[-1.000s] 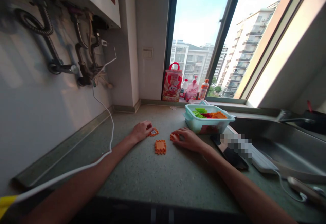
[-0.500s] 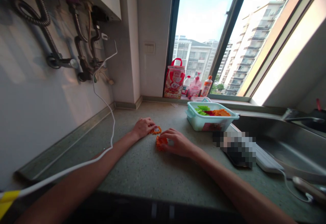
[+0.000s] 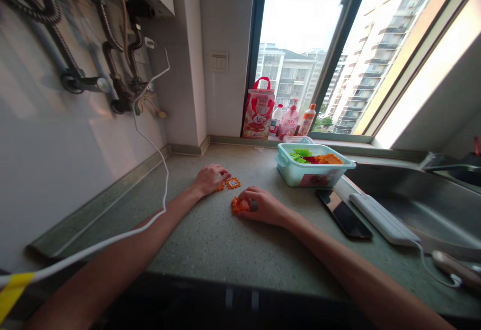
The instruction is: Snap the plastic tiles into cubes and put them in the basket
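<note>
On the counter, my left hand (image 3: pixel 211 179) has its fingers curled over a small orange piece (image 3: pixel 221 188), which is mostly covered. Just right of those fingertips lies another orange piece (image 3: pixel 233 183) with a white patterned centre and a jagged edge. My right hand (image 3: pixel 262 207) is nearer to me, its thumb and fingers closed round a bumpy orange piece (image 3: pixel 236 206) that rests on or just above the counter. A light blue tub (image 3: pixel 300 176) beyond my right hand holds green, dark red and orange pieces.
A black phone (image 3: pixel 345 215) and a white power strip (image 3: pixel 383 220) lie to the right, beside the metal sink (image 3: pixel 421 200). A white cable (image 3: pixel 165 190) crosses over my left forearm. Bottles (image 3: pixel 289 121) and a red bag (image 3: pixel 258 113) stand by the window.
The view has shifted slightly. My left fingers have drawn a little away from the patterned orange piece, so more of it shows. My right hand still holds its orange piece.
</note>
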### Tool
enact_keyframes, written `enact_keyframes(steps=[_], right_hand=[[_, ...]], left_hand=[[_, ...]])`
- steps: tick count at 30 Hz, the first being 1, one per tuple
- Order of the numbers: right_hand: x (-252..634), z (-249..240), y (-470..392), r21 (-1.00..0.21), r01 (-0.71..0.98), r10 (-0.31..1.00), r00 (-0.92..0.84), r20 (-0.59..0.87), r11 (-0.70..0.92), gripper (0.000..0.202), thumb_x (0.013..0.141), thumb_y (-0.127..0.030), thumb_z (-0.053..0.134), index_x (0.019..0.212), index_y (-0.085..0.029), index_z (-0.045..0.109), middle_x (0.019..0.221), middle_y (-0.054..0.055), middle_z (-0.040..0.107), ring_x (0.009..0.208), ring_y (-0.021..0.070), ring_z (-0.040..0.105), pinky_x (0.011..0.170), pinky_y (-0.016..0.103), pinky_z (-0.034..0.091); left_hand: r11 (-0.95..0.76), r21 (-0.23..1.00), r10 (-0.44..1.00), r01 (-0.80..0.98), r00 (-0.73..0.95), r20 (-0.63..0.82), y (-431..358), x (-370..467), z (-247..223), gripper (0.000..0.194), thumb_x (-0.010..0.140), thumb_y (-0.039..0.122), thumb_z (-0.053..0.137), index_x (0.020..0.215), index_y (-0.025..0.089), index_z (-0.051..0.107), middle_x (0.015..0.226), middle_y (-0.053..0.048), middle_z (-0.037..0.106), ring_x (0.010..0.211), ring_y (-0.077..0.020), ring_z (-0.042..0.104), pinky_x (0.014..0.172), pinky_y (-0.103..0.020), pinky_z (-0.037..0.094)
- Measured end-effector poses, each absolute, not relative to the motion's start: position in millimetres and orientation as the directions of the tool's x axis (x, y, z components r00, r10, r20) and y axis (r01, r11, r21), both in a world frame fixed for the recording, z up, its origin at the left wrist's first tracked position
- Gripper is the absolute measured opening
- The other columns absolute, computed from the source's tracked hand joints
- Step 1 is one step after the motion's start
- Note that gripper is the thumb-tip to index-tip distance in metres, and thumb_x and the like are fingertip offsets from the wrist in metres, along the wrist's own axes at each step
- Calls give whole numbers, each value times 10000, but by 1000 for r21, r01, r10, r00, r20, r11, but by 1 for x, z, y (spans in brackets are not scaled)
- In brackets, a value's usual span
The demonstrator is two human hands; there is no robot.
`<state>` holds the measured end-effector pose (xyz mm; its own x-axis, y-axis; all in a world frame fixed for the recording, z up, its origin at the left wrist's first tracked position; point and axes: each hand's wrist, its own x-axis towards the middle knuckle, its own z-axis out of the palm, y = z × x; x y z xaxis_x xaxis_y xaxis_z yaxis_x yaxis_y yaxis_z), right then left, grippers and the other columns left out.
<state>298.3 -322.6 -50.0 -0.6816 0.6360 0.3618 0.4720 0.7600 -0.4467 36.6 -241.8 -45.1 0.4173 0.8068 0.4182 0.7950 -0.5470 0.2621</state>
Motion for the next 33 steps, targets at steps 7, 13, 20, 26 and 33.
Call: enact_keyframes(steps=[7,13,20,26,33], right_hand=[[301,-49,-322,-447,471,636,-679,366,761,306,837,-328,802,1127,-243,756,1079,64,739,984,211,677,919,312,515],[315,-46,-318,-373,494,616,-683,391,785,280,823,-298,802,1101,-273,780,1089,58,755,995,223,686,931,329,516],[342,-40,-305,-286,558,617,-602,507,779,287,807,-256,825,1090,-254,772,1067,60,770,989,228,674,920,336,521],[350,-36,-300,-268,571,614,-584,531,776,296,810,-248,826,1101,-239,774,1054,68,770,985,231,675,913,331,528],[343,-38,-302,-265,534,579,-592,561,803,285,817,-302,839,1087,-245,768,1073,70,764,977,231,668,907,335,535]], left_hand=[[-576,197,817,793,548,182,-248,2,-23,572,682,670,803,1045,228,790,960,-58,752,819,-226,670,765,-300,488],[-555,382,831,739,470,298,-254,20,-29,424,713,499,790,1030,216,785,986,-53,764,821,-206,675,770,-297,509],[-518,440,852,734,400,337,-256,59,-42,501,806,628,713,1085,221,803,1048,-83,745,891,-233,703,849,-328,540],[-499,397,858,770,376,350,-254,51,-47,793,707,644,793,1347,193,667,1166,-120,728,1042,-296,693,943,-387,535],[-562,573,805,596,554,214,-270,67,-44,723,739,446,792,1392,209,589,1075,-56,748,962,-226,706,911,-345,564]])
